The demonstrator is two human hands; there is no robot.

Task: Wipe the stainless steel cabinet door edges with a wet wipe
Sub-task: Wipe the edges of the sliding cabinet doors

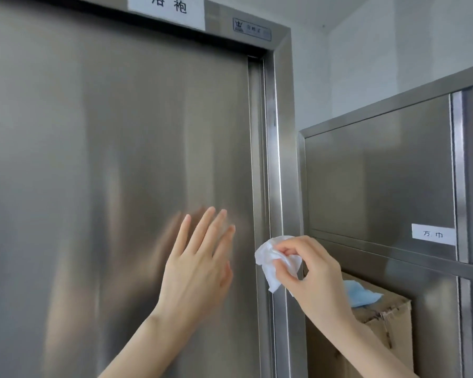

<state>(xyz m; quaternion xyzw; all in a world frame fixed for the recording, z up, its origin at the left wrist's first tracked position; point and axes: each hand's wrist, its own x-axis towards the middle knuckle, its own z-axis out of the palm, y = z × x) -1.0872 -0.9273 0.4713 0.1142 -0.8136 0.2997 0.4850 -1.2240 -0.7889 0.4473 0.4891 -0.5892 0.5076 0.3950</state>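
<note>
A tall stainless steel cabinet door [115,159] fills the left of the view. Its right vertical edge [258,159] meets the steel frame [280,132]. My left hand [200,266] lies flat on the door, fingers spread, close to that edge. My right hand [316,271] pinches a crumpled white wet wipe [271,264]. The wipe sits against the door edge and frame at about the height of my left hand.
A lower steel cabinet [380,181] stands to the right, with a small white label [433,234]. In front of it is a cardboard box [385,317] with a blue cloth [362,294] on top. A white paper sign [167,10] hangs above the door.
</note>
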